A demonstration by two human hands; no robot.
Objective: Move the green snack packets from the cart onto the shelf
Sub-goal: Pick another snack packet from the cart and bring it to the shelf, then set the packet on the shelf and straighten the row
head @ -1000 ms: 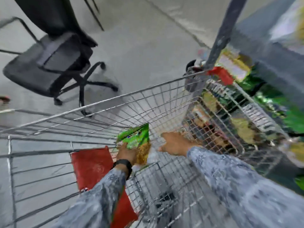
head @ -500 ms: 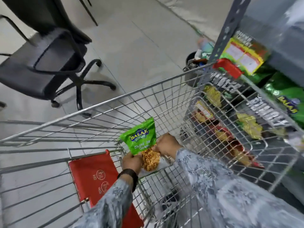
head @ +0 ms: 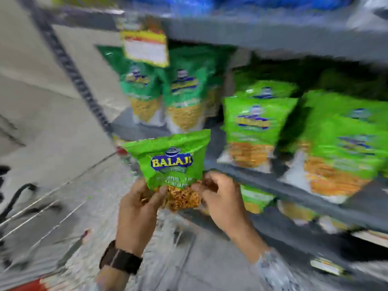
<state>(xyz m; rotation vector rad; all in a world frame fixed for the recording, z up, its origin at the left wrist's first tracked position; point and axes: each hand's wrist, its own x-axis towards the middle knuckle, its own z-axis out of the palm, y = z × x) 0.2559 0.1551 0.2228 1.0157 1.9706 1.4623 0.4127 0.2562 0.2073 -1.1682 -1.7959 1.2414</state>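
The green foil snack packet is between both hands, in front of the grey metal shelf. More green packets stand on the shelf behind it. The wire cart lies to the left.

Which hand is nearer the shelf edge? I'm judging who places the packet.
Right. The right hand sits just before the shelf edge; the left hand holds the packet farther left.

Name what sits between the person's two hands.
The green snack packet, pinched at its lower edge by the left hand and right hand, in the head view.
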